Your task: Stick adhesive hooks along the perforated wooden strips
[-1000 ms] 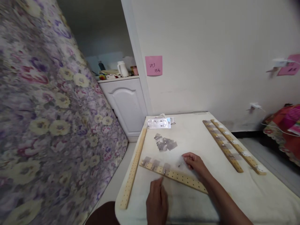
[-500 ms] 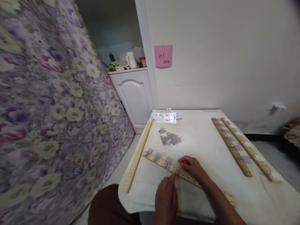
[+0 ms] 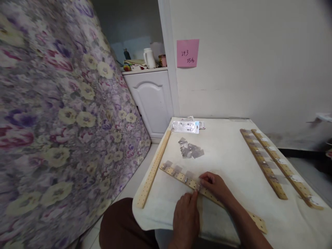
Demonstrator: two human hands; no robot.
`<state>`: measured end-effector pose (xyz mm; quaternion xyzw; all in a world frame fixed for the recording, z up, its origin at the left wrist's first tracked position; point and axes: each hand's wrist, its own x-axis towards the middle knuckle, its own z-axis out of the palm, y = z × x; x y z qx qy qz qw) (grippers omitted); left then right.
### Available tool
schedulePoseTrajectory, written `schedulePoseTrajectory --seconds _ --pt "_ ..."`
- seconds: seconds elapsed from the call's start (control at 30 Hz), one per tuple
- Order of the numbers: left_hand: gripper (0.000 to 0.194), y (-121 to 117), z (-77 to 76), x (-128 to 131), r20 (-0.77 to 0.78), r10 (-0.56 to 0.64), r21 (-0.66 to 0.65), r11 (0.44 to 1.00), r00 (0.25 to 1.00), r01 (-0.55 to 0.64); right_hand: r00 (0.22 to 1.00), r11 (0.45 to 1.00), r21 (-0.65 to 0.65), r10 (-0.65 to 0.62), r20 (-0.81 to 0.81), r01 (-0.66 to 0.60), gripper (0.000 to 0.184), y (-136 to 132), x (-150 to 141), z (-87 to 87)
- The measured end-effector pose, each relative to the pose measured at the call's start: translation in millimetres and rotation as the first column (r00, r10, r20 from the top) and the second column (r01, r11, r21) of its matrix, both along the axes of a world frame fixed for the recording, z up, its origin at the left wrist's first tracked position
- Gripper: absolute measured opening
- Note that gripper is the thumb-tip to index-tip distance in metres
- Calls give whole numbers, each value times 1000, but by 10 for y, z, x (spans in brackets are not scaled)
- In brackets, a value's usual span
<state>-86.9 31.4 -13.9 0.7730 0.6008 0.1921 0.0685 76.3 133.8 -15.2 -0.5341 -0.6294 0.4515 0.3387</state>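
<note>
A perforated wooden strip (image 3: 178, 175) lies slantwise in front of me on the table, with several small clear-backed metal hooks (image 3: 186, 179) along its left part. My right hand (image 3: 213, 184) pinches the film of another such hook (image 3: 198, 187) at the strip's far edge. From the near side, my left hand (image 3: 187, 211) has curled fingers, its fingertips against the strip's edge right by that hook. Fingers partly hide the hook. Beyond the strip lies a loose pile of the same clear-backed hooks (image 3: 191, 151).
A second perforated strip (image 3: 153, 173) runs along the table's left edge. At right lie two darker strips, one with clear-backed hooks (image 3: 263, 162), one with white pieces (image 3: 281, 162). Clear packaging (image 3: 184, 127) is at the back. A floral curtain (image 3: 72, 121) hangs at left.
The view has shifted slightly. My left fingertips have come closer to the hook at the strip's edge. My right hand keeps its pinch there.
</note>
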Motion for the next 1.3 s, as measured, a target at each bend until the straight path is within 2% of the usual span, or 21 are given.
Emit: schedulePoseTrajectory --seconds 0.43,0.77,1.3 --pt "60 -18 -52 -11 7 -8 48 999 1000 8 999 999 -48 -26 -36 25 19 29 -3 -5" --pt "63 -7 8 17 -16 15 11 1000 1000 -15 999 998 -50 -34 -35 32 19 23 0 -18" --pt "56 -1 4 25 -68 8 6 1000 998 -7 999 998 -42 -44 -27 43 18 12 11 -9"
